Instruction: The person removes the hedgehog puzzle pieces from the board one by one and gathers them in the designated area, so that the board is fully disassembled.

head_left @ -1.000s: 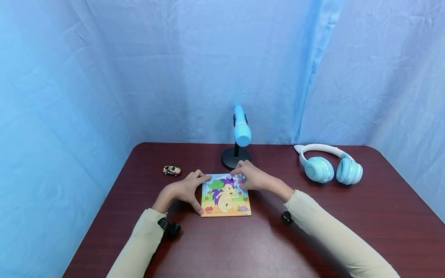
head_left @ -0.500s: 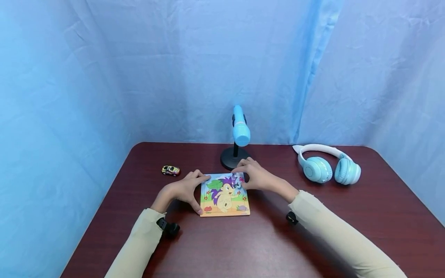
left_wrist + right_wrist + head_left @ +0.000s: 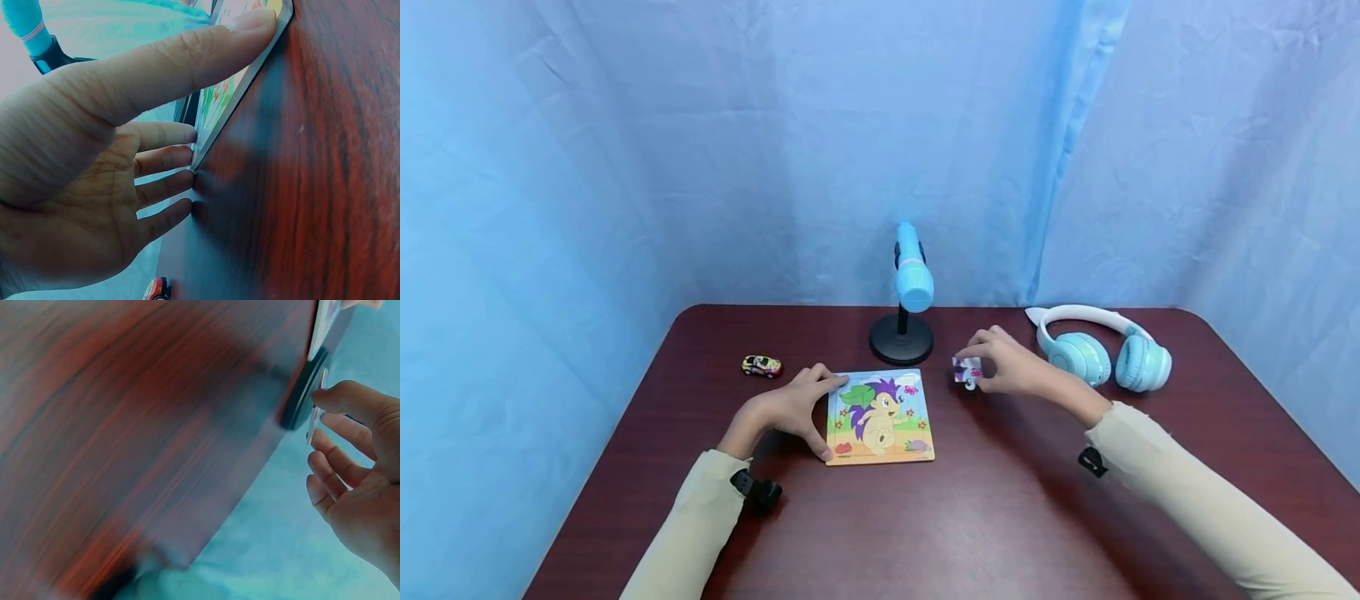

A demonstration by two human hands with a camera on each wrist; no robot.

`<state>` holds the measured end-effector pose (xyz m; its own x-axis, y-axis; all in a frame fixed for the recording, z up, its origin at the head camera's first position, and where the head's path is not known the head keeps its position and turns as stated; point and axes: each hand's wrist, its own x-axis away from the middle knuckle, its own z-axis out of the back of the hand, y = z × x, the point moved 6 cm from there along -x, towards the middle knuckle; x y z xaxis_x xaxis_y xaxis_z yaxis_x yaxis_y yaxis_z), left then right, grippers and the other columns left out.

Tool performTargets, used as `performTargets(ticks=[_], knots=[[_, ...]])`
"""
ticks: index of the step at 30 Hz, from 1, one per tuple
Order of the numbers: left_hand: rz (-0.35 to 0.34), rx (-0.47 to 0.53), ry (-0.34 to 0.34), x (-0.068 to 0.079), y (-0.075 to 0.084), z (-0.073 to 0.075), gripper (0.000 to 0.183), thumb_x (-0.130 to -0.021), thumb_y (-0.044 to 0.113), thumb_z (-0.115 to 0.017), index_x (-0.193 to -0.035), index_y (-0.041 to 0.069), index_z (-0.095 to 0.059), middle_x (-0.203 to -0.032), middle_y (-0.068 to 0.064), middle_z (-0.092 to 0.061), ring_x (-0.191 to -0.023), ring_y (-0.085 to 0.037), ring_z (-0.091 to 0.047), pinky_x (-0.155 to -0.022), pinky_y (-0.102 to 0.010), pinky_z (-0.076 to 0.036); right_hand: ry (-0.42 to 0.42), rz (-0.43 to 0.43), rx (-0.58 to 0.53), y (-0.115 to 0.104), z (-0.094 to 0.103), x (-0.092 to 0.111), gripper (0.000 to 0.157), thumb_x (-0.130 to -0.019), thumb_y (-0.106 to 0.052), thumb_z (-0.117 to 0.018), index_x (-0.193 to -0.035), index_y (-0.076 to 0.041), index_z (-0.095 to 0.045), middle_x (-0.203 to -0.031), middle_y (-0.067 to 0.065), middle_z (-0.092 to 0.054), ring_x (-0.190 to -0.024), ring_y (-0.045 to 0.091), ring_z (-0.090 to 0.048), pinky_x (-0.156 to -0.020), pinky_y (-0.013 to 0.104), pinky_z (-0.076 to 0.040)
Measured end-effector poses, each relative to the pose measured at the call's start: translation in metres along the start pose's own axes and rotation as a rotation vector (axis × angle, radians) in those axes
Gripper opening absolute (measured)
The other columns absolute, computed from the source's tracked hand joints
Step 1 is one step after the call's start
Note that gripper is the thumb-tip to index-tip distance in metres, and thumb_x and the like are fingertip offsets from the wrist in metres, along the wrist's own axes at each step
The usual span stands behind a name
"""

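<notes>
A square picture puzzle showing a purple-haired hedgehog lies flat on the table. At its left side is my left hand, its thumb on the near corner and its index fingertip at the far one. In the left wrist view, the straight fingers touch the puzzle's edge. To the right of the puzzle, my right hand pinches a small puzzle piece, printed in purple, white and pink. The right wrist view shows this thin piece edge-on, between thumb and fingers.
Behind the puzzle stands a blue microphone on a round black base. A small toy car sits at left. Cat-ear headphones lie at right, partly behind the right hand. Blue curtains surround the dark wooden table.
My right hand has lifted the puzzle piece away from the puzzle's upper right corner and carried it to the right. My left hand stays at the puzzle's left edge.
</notes>
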<state>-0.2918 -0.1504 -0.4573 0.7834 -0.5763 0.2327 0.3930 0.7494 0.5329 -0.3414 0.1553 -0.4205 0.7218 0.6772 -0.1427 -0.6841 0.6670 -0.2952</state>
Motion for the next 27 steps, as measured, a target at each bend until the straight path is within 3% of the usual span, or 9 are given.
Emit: performTargets(ticks=[13, 27], knots=[[-0.003, 0.010, 0.009, 0.005, 0.000, 0.002, 0.114, -0.068, 0.037, -0.095, -0.158, 0.004, -0.034, -0.133, -0.012, -0.043, -0.126, -0.029, -0.037, -0.103, -0.046, -0.045, -0.049, -0.015, 0.059, 0.030, 0.010, 0.030, 0.036, -0.079, 0.004, -0.075, -0.114, -0.001, -0.076, -0.104, 0.012, -0.068, -0.087, 0.020, -0.048, -0.073, 0.033, -0.040], [0.003, 0.014, 0.004, 0.006, -0.004, 0.002, 0.114, -0.068, 0.037, -0.095, -0.159, 0.004, -0.033, -0.133, -0.012, -0.043, -0.126, -0.028, -0.037, -0.103, -0.046, -0.045, -0.088, -0.045, 0.060, 0.037, 0.007, 0.031, 0.038, -0.077, 0.006, -0.076, -0.115, 0.001, -0.075, -0.106, 0.013, -0.069, -0.093, 0.024, -0.055, -0.075, 0.036, -0.046]])
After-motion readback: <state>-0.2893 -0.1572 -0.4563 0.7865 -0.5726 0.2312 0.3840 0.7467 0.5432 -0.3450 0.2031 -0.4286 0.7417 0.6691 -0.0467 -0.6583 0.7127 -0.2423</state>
